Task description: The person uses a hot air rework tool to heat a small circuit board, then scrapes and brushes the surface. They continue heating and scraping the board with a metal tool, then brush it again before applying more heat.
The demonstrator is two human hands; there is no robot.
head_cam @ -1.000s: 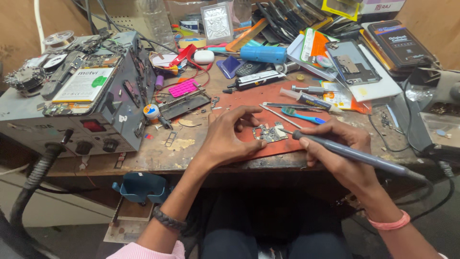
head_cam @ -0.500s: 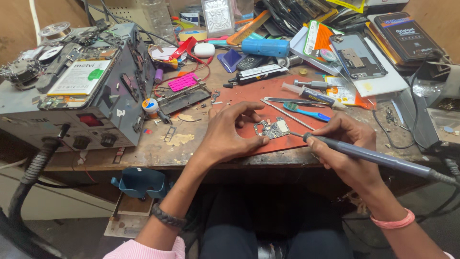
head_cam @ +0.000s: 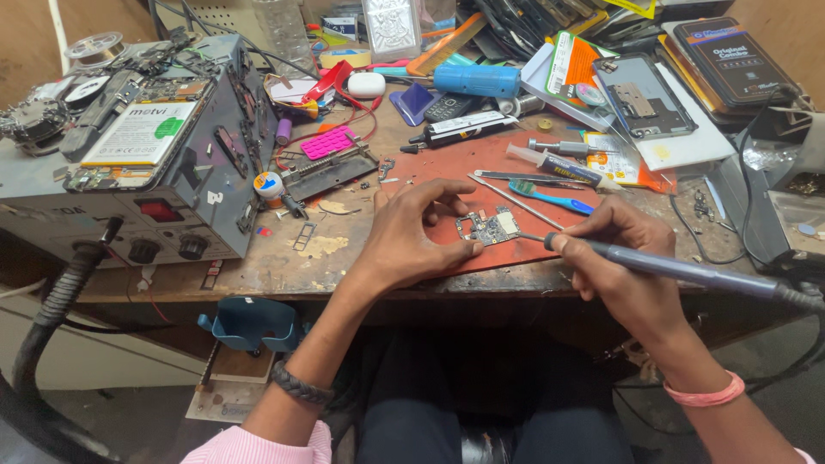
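Note:
A small circuit board (head_cam: 488, 227) lies on a red-brown mat (head_cam: 468, 172) near the front edge of the workbench. My left hand (head_cam: 412, 236) rests on the mat with its fingertips pinning the board's left and lower edges. My right hand (head_cam: 620, 266) grips a grey soldering iron (head_cam: 687, 272) like a pen. The iron's tip touches the board's right edge, and its cable runs off to the right.
A grey power supply box (head_cam: 163, 172) with phone parts on top stands at the left. Tweezers (head_cam: 516, 202), a blue-handled tool (head_cam: 550, 196) and a syringe (head_cam: 559, 166) lie behind the board. Phones, cases and clutter fill the back. A black hose (head_cam: 51, 301) hangs at the left.
The view has shifted slightly. Both hands stay at the board, and the iron's tip has moved in a little closer to the board's right edge.

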